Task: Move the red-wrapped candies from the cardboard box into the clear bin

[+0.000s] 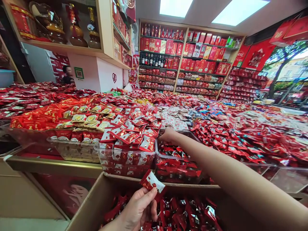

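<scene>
Between thumb and fingers, my left hand [141, 205] pinches a red and white candy packet [152, 182] over an open cardboard box [120, 183]. Dark red wrapped candies [183, 211] fill the box. My right arm stretches across to the clear bins, and my right hand [168, 136] is at the left rim of a bin of dark red packets [178, 171]. Its fingers point down and are mostly hidden, so what they hold cannot be made out. Just left of it stands a clear bin heaped with red and white packets [130, 130].
Gold packets [91, 118] and bright red packets [38, 117] fill bins at the left. More red packets [228, 138] are piled to the right. A white pillar [96, 75] and shelves of boxes and bottles [175, 48] stand behind.
</scene>
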### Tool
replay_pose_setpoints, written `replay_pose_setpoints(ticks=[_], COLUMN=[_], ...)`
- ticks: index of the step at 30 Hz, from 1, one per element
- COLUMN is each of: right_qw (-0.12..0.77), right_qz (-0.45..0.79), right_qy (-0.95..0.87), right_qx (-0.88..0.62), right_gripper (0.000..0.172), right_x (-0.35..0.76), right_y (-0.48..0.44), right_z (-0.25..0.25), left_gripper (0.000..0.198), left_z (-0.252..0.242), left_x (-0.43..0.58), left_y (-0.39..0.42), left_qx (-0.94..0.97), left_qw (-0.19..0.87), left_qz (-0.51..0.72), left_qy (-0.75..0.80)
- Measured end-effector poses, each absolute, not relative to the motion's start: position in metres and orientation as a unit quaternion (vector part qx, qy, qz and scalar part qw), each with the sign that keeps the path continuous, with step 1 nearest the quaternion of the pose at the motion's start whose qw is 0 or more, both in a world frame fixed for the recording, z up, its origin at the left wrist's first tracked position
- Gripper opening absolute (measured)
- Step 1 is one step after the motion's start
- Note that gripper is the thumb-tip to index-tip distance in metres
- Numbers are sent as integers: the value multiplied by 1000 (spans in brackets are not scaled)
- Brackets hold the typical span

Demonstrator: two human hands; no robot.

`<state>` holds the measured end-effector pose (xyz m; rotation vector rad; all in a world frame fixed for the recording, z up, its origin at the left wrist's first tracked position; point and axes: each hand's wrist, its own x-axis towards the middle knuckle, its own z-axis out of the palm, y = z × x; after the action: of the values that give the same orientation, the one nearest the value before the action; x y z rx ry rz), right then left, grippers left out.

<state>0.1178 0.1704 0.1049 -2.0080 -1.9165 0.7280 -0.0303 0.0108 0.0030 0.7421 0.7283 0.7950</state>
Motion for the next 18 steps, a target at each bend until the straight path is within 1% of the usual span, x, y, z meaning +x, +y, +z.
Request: replay_pose_setpoints(ticks=[3, 6, 8, 12, 15, 18], right_qw=[177, 282, 330, 373, 401, 416], right_qz=[292, 351, 395, 469, 474, 426], right_qy=[-651, -621, -615, -606, -620, -678], right_qx=[-678, -642, -597, -523, -480, -431], right_gripper=[21, 28, 27, 24, 23, 20], right_x=[136, 160, 174, 188, 183, 166], right_y=[163, 146, 132, 105, 84, 58], right_z=[116, 126, 131, 137, 138, 134], left_gripper=[24, 24, 21, 14, 15, 20], left_z=[-4, -4, 2, 23, 35, 40], left_x=[-29, -29, -29, -33, -38, -42], left_y=[15, 17, 15, 8, 5, 4], left_qx=[338, 335, 334, 334, 343, 356], left_qw=[813, 814, 802, 796, 807, 812], left_qz=[356, 353, 369, 396, 369, 354], left_qy=[313, 319, 329, 314, 307, 298])
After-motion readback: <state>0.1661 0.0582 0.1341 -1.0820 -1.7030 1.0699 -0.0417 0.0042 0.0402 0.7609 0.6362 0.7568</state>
